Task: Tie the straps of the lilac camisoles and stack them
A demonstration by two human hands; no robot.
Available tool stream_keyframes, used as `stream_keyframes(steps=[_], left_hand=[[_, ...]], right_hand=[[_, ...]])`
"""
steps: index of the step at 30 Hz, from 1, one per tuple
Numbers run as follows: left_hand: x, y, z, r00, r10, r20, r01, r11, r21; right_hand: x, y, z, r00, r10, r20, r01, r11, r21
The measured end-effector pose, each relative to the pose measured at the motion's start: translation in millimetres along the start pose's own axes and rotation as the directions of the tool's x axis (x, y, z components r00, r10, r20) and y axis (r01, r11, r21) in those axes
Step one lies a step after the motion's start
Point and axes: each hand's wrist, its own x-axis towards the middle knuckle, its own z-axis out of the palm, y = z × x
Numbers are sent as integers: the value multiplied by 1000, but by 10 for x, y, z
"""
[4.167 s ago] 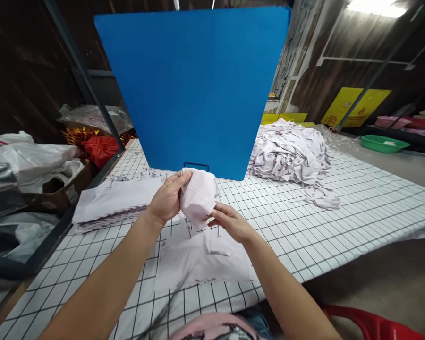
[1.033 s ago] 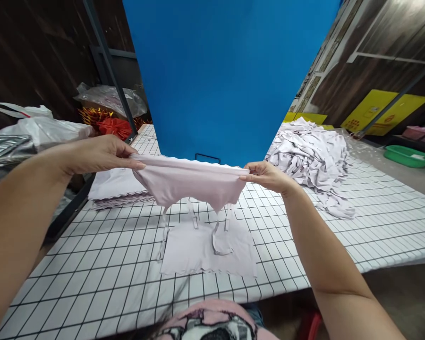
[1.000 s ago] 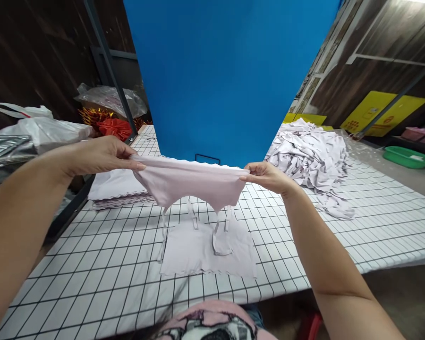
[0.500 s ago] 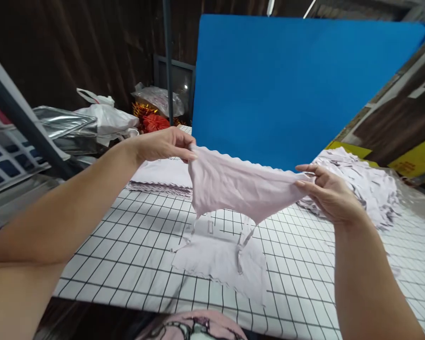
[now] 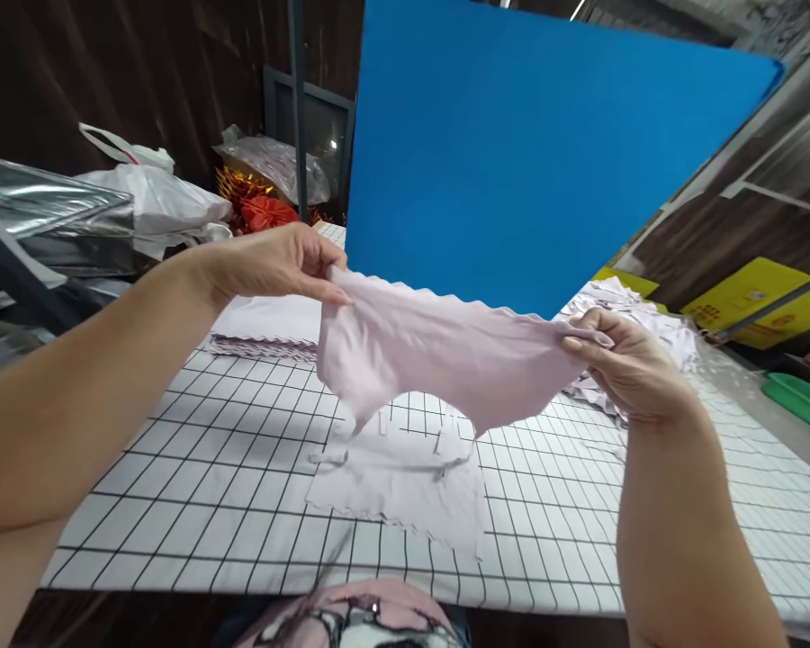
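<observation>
**Over a gridded cloth (image 5: 229,432), a pale garment (image 5: 438,346) spans from left hand (image 5: 292,261) to right hand (image 5: 625,364)**

At far left lies a shiny silver package (image 5: 60,207), with a white plastic bag (image 5: 168,198) just beside it, one handle standing up. Next come a red bundle (image 5: 266,212) and crumpled clear plastic (image 5: 280,166), near an upright grey post (image 5: 299,108). Nearer the wearer, a stack of pale pieces (image 5: 270,326) sits on the cloth, wavy edges layered, partly behind the left wrist.

The left hand pinches one upper corner of the garment between thumb and fingers. From there the garment hangs in the air, scalloped edge uppermost and sloping down to the right, its lower side dipping to two points around a curved gap. Beneath it a second pale piece (image 5: 405,495) lies flat on the cloth; I cannot tell whether the two touch. The wearer's pink printed top (image 5: 371,603) shows at the bottom, and a large blue board (image 5: 526,153) rises behind.

The right hand pinches the other upper corner, fingers bent, a fold of fabric poking past the thumb. Beyond it rests a heap of loose pale pieces (image 5: 667,335), partly hidden. Farther right are a yellow panel (image 5: 762,299) and, at the edge, a green basin (image 5: 803,400).
</observation>
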Motion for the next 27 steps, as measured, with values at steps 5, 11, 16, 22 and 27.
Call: stream_keyframes(steps=[5, 11, 16, 22, 27], left_hand=[[150, -4, 347, 964, 83, -253, -11, 962, 275], [218, 205, 1318, 973, -6, 232, 9, 1000, -14], [407, 106, 1480, 990, -1, 142, 21, 989, -144], [488, 167, 1358, 992, 101, 73, -97, 993, -66], [457, 484, 1154, 986, 167, -3, -166, 984, 70]], right_hand=[[-25, -165, 347, 1000, 19, 14, -20, 998, 60], [227, -23, 1103, 994, 57, 92, -69, 990, 125], [267, 35, 1230, 972, 62, 226, -116, 966, 233], [203, 88, 1038, 985, -140, 100, 124, 980, 156], [262, 423, 1033, 949, -223, 224, 202, 973, 110]])
